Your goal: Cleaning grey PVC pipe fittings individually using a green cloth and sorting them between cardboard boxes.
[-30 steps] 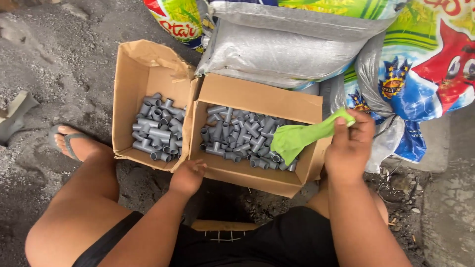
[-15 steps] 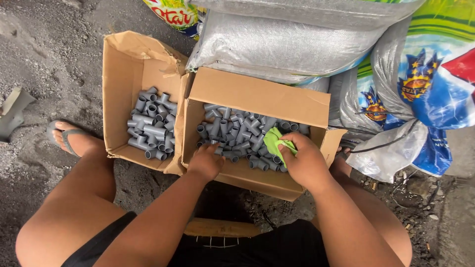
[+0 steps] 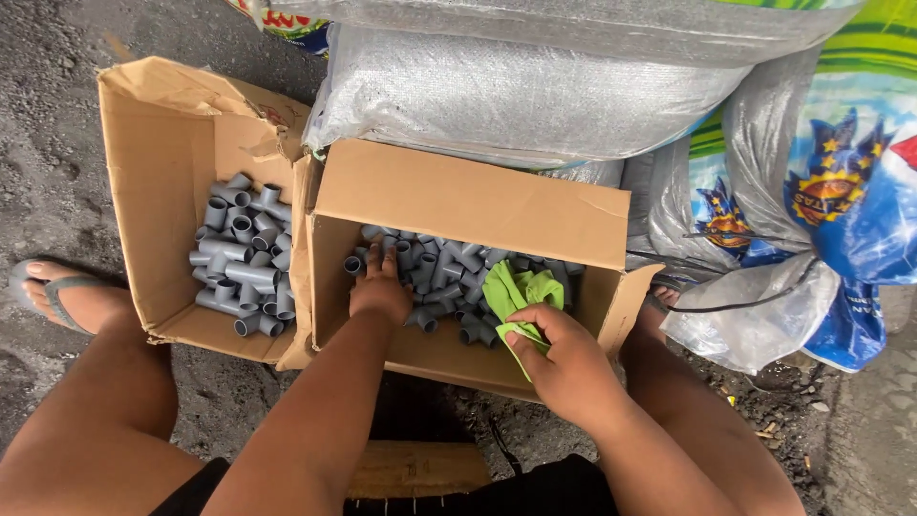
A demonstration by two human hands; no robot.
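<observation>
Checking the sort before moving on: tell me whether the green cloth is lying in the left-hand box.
No, the green cloth is in the right-hand box, under the right hand.

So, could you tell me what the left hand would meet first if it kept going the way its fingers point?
Most likely the grey pipe fittings right at the left hand's fingertips, inside the right-hand cardboard box; beyond them stands the box's far wall.

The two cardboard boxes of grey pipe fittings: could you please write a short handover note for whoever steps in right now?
Left hand: inside the right box, fingers resting on the grey fittings.
Right hand: grips a green cloth over the same box's near edge.
Left box: open, more grey fittings lying inside, untouched.
Done: both boxes open. Left: cannot tell from this view.
</observation>
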